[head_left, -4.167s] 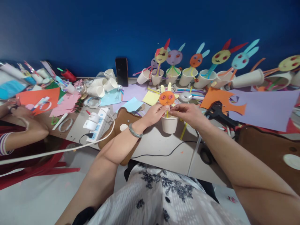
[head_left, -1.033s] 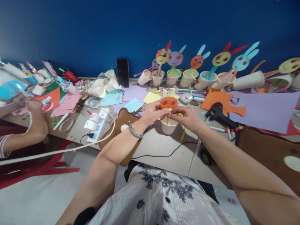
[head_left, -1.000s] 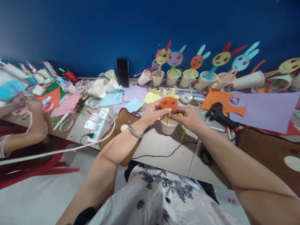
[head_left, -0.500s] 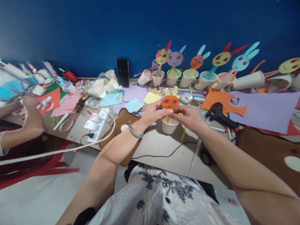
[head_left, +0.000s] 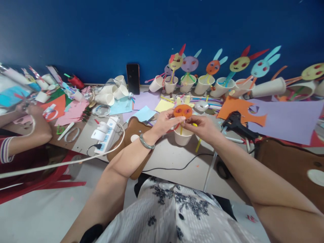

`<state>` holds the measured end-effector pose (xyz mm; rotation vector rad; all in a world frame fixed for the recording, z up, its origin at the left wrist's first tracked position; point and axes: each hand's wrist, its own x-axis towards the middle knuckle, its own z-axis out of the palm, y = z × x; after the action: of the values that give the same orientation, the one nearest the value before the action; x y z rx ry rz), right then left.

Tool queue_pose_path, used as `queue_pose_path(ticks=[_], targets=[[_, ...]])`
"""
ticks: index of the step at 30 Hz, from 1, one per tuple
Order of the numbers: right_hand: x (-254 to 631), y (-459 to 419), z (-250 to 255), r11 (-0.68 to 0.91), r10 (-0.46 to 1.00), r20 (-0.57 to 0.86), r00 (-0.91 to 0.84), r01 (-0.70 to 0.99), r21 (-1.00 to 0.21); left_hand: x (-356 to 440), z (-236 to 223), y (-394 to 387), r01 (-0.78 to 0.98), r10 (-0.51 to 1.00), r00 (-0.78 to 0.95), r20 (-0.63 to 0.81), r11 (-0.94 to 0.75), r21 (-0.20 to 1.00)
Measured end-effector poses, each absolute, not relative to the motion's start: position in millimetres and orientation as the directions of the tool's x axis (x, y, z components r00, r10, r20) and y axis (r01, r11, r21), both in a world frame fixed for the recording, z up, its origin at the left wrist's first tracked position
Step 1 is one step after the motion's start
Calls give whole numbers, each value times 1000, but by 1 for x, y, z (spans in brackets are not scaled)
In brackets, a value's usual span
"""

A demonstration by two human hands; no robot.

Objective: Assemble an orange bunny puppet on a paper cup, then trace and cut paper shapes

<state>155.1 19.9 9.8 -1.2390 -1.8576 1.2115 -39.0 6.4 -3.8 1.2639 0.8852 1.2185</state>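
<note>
An orange paper rabbit face [head_left: 182,110] with pink eyes and pale yellow ears leans back over a white paper cup [head_left: 183,137]. My left hand [head_left: 167,122] is closed on its left and lower edge, thumb across the front. Just under the face, my right hand [head_left: 202,127] is pinched beside the yellow pipe cleaner stem [head_left: 181,130] that goes down into the cup. Whatever lies between the right fingertips is too small to make out. Red pipe cleaner shows at the cup's left rim, and a yellow one [head_left: 198,145] sticks out below my right hand.
Finished paper rabbits in cups, such as a purple one [head_left: 189,63], line the blue wall. A black glue gun [head_left: 238,124] lies right, near cut orange paper [head_left: 241,109]. Left are a power strip [head_left: 107,135] with cables, a phone [head_left: 133,78] and a co-worker's arm [head_left: 32,133].
The orange face has tipped and shifted slightly left, and my left thumb now covers its mouth. My right fingertips have moved a little left under it. The co-worker's arm has shifted right.
</note>
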Motion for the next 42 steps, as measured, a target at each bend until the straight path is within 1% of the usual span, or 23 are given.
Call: queue_pose_path(ticks=[4, 9, 14, 18, 22, 29, 34, 39, 42], targets=[[156, 20, 12, 169, 926, 7, -376, 399, -901, -39, -6, 7, -170, 968, 221, 120, -83, 982], [155, 20, 7, 148, 924, 9, -381, 336, -930, -39, -12, 10, -199, 974, 173, 145, -110, 974], [154, 20, 3, 143, 922, 17, -387, 299, -943, -39, -13, 11, -184, 970, 143, 195, -168, 968], [154, 21, 4, 139, 928, 25, -372, 282, -949, -39, -14, 11, -211, 972, 147, 183, -150, 966], [154, 21, 3, 146, 924, 24, -381, 295, -944, -39, -15, 11, -214, 974, 166, 157, -120, 969], [153, 21, -1, 155, 922, 31, -386, 292, -944, -40, -14, 12, -134, 973, 136, 188, -170, 976], [153, 21, 0, 137, 925, 18, -380, 289, -947, -39, -14, 11, -162, 973, 151, 174, -150, 975], [153, 20, -2, 144, 920, 11, -392, 311, -939, -39, -12, 12, -144, 963, 128, 238, -219, 965], [153, 21, -4, 146, 923, 16, -383, 313, -939, -39, -12, 12, -147, 963, 130, 236, -217, 965]])
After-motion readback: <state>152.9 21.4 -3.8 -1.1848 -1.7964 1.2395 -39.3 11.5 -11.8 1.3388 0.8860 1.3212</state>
